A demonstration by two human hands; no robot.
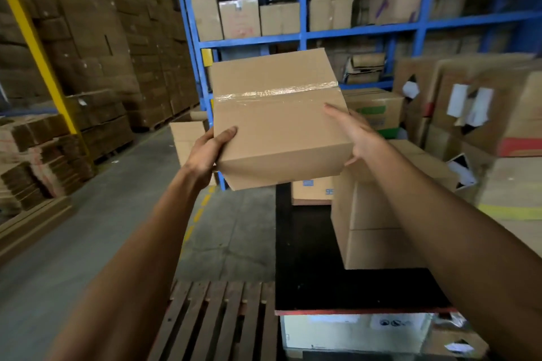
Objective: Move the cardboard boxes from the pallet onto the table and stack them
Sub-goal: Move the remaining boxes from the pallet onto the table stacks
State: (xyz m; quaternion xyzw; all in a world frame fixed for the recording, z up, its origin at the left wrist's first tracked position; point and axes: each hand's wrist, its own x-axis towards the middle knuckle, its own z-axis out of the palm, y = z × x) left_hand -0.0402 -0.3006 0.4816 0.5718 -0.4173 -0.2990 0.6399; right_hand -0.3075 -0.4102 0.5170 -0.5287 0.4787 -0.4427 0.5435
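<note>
Both hands, left hand (209, 152) and right hand (356, 133), grasp a taped cardboard box (278, 120) held midair above the black tabletop (337, 287), beside stacked boxes (372, 214). Best lowered level, edges aligned on the stack.

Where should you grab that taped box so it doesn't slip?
Hold the box at its two opposite side edges, one hand from each side, as the left hand and right hand do now. It looks too wide for one hand, and its flat sides give good purchase.
</note>
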